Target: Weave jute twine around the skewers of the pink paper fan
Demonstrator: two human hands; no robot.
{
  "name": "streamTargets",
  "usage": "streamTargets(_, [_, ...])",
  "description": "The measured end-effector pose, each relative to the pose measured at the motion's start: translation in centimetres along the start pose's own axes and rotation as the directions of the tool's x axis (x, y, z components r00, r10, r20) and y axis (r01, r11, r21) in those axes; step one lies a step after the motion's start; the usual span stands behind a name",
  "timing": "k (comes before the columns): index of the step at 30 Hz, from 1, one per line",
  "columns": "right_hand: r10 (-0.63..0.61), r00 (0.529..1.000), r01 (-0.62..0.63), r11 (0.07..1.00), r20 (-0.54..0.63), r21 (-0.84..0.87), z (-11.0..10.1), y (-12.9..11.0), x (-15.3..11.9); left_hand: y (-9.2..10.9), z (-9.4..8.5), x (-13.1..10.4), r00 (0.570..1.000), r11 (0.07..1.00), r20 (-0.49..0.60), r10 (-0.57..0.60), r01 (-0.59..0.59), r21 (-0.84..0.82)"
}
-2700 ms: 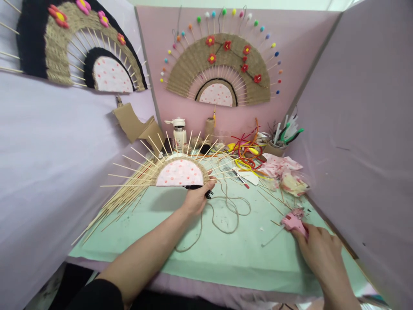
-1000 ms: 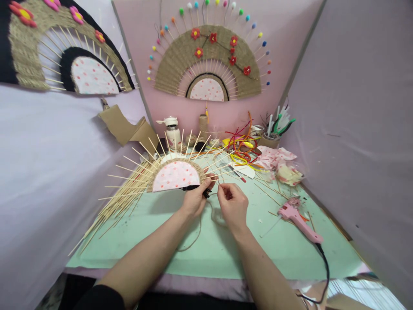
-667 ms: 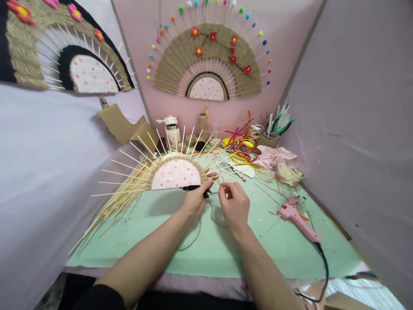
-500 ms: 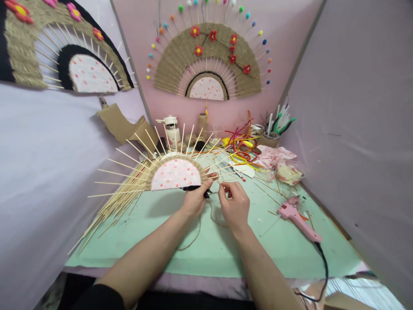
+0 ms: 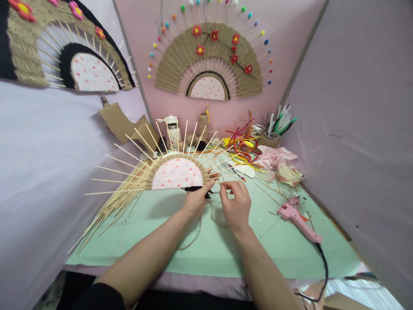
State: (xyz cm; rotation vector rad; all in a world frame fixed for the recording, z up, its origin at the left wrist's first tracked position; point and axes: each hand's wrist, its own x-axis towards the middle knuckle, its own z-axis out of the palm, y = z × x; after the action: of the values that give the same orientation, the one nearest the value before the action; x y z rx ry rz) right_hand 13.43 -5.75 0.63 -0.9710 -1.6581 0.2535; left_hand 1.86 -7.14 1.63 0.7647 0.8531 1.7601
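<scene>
A half-round fan (image 5: 177, 173) with a pink-dotted white cloth face is held above the table, thin wooden sticks spreading from its curved edge. Woven twine (image 5: 149, 174) rims the cloth. My left hand (image 5: 198, 196) grips the fan's lower right corner, thumb in front and fingers behind. Close beside it, my right hand (image 5: 236, 200) is closed in a pinch at the lowest right sticks, where the twine strand seems to run. A loose loop of twine (image 5: 197, 234) hangs below onto the table. Black material (image 5: 193, 188) shows under the fan's straight edge.
A pink glue gun (image 5: 300, 219) with a black cord lies at the right. Bundled sticks (image 5: 119, 200) lie at the left. Coloured pipe cleaners (image 5: 240, 144), patterned cloth (image 5: 277, 157) and a white bottle (image 5: 173, 133) stand or lie at the back. A finished fan (image 5: 248, 51) hangs behind.
The fan has tilted slightly, its left sticks rising a little. My right hand has shifted very slightly right; both hands keep their hold.
</scene>
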Motion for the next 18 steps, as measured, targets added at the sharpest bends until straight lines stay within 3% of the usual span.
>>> streamTargets(9, [-0.085,0.996,0.085,0.996,-0.029,-0.016,0.18,0.45,0.08,-0.20,-0.33,0.10,0.998,0.996,0.066,0.018,-0.024,0.085])
streamTargets(18, [-0.075,0.996,0.073,0.997,-0.056,-0.025,0.01,0.54,-0.26,-0.08,-0.20,0.05,1.000,0.999,0.008,0.005,-0.005,0.034])
